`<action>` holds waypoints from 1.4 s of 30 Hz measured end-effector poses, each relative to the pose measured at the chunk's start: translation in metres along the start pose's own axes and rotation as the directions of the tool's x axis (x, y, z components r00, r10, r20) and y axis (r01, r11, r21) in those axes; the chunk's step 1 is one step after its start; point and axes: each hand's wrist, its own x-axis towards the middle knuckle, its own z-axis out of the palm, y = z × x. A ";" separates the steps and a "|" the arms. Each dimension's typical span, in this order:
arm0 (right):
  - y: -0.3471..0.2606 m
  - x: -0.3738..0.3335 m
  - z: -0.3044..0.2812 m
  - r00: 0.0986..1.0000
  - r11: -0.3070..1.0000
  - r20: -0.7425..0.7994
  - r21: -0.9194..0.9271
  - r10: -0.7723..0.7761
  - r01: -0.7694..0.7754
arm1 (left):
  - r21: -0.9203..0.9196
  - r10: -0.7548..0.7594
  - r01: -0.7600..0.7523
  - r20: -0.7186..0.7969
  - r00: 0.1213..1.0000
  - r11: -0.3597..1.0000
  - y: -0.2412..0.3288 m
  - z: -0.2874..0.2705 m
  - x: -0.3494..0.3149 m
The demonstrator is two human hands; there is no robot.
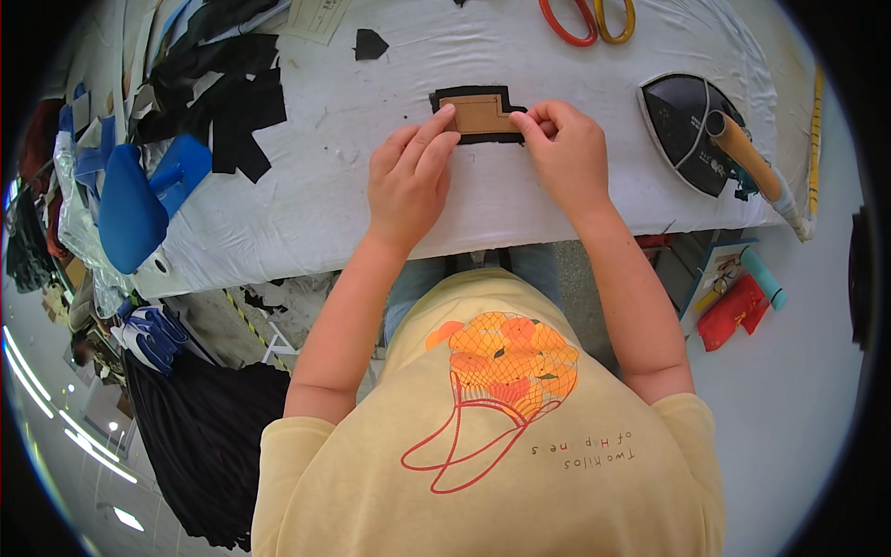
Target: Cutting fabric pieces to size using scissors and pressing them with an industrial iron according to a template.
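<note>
A small black fabric piece [473, 139] with a stepped corner lies on the white cloth-covered table. On top of it is a brown card template [471, 115] of similar shape, leaving a black border showing. My left hand [410, 172] rests over the left end, its fingers stretched out and the fingertips on the template; its thumb is hidden. At the right end, my right hand [568, 153] has its thumb and curled index finger closed at the stepped corner, pinching the black fabric's edge. Its other fingers fold into the palm.
An iron [687, 130] with a wooden handle stands to the right. Scissors [587, 19] with red and yellow handles lie at the far edge. Black fabric scraps [246, 116] and a blue plastic object [135, 209] lie left. A small black scrap [369, 44] lies beyond my hands.
</note>
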 end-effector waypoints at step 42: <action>0.003 0.000 -0.001 0.998 0.993 -0.029 -0.103 -0.061 0.058 | 0.217 0.086 -0.089 0.022 0.996 0.972 0.004 0.006 0.010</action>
